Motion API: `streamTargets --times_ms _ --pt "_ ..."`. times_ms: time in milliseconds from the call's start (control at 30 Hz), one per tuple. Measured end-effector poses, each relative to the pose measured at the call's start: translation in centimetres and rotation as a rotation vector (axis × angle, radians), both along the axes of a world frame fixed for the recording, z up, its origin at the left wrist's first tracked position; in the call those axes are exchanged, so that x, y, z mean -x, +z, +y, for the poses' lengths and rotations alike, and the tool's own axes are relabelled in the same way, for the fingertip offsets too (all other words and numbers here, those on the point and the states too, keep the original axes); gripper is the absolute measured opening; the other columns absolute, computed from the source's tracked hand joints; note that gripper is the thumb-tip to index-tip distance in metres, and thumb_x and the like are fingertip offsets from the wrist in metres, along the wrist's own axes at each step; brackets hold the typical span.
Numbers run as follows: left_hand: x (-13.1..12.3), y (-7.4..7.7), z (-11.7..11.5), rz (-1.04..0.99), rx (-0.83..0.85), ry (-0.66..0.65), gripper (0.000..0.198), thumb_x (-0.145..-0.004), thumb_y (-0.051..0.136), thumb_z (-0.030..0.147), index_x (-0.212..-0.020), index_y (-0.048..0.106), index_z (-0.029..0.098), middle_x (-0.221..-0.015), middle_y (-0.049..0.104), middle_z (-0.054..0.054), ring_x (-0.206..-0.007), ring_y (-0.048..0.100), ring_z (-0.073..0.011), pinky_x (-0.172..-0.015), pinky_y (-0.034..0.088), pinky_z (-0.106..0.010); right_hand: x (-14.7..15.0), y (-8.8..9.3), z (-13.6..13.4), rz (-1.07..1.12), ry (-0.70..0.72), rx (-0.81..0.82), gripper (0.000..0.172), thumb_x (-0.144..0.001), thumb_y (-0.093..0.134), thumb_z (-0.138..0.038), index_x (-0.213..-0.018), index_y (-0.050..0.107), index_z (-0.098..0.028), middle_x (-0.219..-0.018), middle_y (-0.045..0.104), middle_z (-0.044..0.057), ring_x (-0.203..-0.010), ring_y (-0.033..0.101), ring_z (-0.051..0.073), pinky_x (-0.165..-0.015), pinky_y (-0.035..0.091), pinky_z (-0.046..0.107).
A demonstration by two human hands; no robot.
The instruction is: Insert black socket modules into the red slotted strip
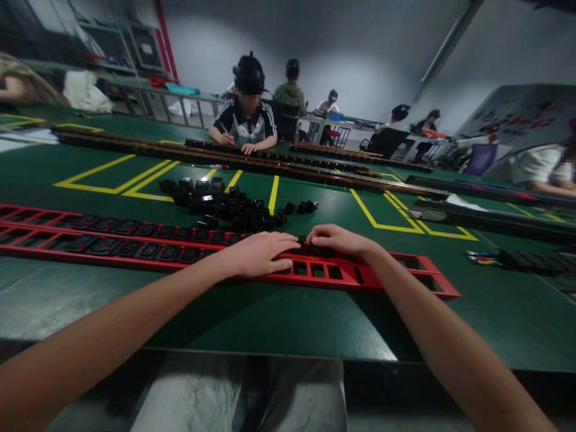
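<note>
A long red frame (319, 271) with two rows of square openings lies across the green table in front of me. Black socket modules (150, 251) fill many of the openings on its left part; several openings to the right show through. My left hand (261, 253) rests palm down over the frame, fingers stretched out and thumb apart. Just to its right, my right hand (335, 239) has its fingers curled and pinched at a small black module at the frame's far row, mostly hidden by the fingers. Behind the frame lies a heap of loose black modules (225, 204).
Long dark rails (315, 168) run across the table beyond the heap. Yellow tape outlines (396, 229) mark the green top (315, 324). Wires with coloured ends (483, 258) lie at right. A co-worker (245, 120) sits opposite; other people work farther back.
</note>
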State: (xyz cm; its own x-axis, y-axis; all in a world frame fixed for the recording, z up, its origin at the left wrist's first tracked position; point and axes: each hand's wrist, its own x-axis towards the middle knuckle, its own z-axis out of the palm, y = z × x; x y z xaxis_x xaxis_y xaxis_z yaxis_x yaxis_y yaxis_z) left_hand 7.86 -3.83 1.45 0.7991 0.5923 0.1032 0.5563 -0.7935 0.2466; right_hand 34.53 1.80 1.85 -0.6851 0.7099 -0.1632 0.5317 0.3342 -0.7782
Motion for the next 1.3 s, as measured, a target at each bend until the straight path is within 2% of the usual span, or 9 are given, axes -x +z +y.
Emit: streamTargets --times_ms 367,700,933,1300 --pt "0.04 0.02 -0.12 0.000 -0.008 0.000 0.050 -0.100 0.045 0.043 -0.143 0.050 0.018 -0.153 0.046 -0.009 -0.137 0.046 -0.0237 -0.115 0.035 -0.037 0.07 -0.49 0.21 -0.025 -0.003 -0.050 0.053 -0.085 0.055 -0.069 -0.088 0.060 -0.016 -0.078 0.057 0.001 -0.069 0.047 0.014 -0.064 0.038 0.029" --pt "0.14 -0.26 0.11 -0.013 -0.012 -0.004 0.051 -0.100 0.044 0.045 -0.143 0.050 0.018 -0.153 0.046 -0.009 -0.137 0.047 -0.0238 -0.115 0.036 -0.037 0.41 -0.16 -0.16 0.030 -0.005 -0.084 0.048 -0.087 0.056 -0.063 -0.084 0.061 -0.015 -0.076 0.057 0.001 -0.070 0.047 0.015 -0.066 0.037 0.030" --pt "0.08 -0.17 0.05 -0.008 -0.009 -0.004 0.050 -0.101 0.044 0.044 -0.143 0.049 0.019 -0.153 0.046 -0.009 -0.138 0.046 -0.0230 -0.115 0.035 -0.037 0.47 -0.46 -0.19 -0.011 -0.052 -0.114 0.051 -0.086 0.055 -0.067 -0.080 0.059 -0.016 -0.071 0.053 -0.001 -0.065 0.043 0.014 -0.061 0.033 0.029" --pt "0.12 -0.22 0.10 -0.004 0.002 0.001 0.050 -0.101 0.043 0.045 -0.144 0.048 0.020 -0.154 0.045 -0.008 -0.139 0.044 -0.0226 -0.115 0.033 -0.037 0.57 -0.35 -0.42 -0.018 -0.050 -0.037 0.055 -0.086 0.054 -0.070 -0.078 0.060 -0.016 -0.067 0.049 -0.002 -0.061 0.038 0.012 -0.057 0.030 0.028"
